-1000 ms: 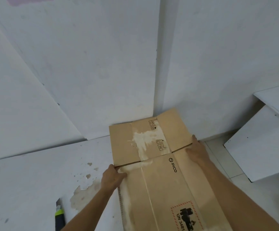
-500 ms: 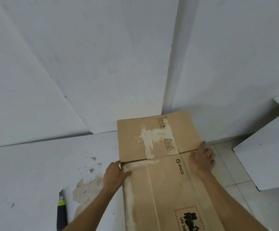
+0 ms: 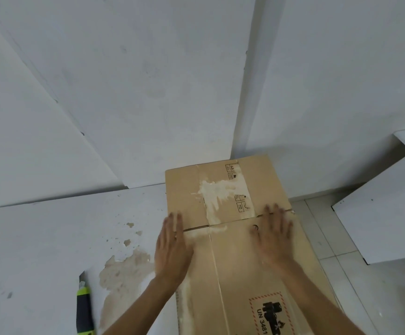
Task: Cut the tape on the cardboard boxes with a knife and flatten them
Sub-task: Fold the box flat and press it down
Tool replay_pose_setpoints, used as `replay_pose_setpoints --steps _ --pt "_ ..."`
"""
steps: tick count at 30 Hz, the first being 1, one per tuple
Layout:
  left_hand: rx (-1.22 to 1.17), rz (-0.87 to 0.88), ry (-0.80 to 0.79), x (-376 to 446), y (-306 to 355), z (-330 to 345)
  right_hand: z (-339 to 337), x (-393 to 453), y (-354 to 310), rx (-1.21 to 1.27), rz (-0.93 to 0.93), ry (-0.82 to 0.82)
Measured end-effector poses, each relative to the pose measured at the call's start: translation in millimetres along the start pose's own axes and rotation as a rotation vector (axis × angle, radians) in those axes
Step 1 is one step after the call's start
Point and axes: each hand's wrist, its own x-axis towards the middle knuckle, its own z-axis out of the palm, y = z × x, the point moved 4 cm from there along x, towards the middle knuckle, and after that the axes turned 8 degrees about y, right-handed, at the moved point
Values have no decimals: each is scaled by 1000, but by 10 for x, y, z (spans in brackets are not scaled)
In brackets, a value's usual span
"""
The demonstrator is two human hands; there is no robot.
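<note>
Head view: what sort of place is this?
Probably a bare indoor room corner used as a makeshift work spot. Plain white walls meet in a corner, the floor is pale tile, and white boards lie about, one with its surface peeled beside the flattened cardboard box.

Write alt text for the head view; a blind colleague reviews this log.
Both hands, left hand and right hand, press palms-down with straight fingers on a flattened brown cardboard box lying on a white surface. A green-and-black utility knife lies left of it, untouched.
</note>
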Motion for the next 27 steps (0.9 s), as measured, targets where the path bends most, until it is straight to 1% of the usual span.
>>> replay_pose_setpoints --steps 1,2,3,4,6,11,15,18,22,27 --pt "25 124 -27 -41 71 89 82 -144 -146 -13 -95 -7" --pt "52 212 -86 -95 117 190 169 -281 -269 -25 -166 -8" --pt "96 258 -140 -141 135 280 239 -389 -350 -33 -204 8" --pt "135 275 -162 -167 124 351 260 -455 -404 -41 -209 34" --pt "188 267 -205 -184 78 470 273 -506 -420 -57 -194 72" --pt "230 267 -170 -160 53 615 269 -505 -424 -67 -193 112" --pt "286 258 -208 -189 21 652 259 -535 -449 -46 -165 117" --pt "263 246 -181 -173 33 629 243 -752 -412 -26 -153 133" --pt "262 268 -140 -204 1 666 281 -1279 -351 -12 -172 135" --pt "244 229 -92 -349 60 655 283 -1384 -326 -27 -159 153"
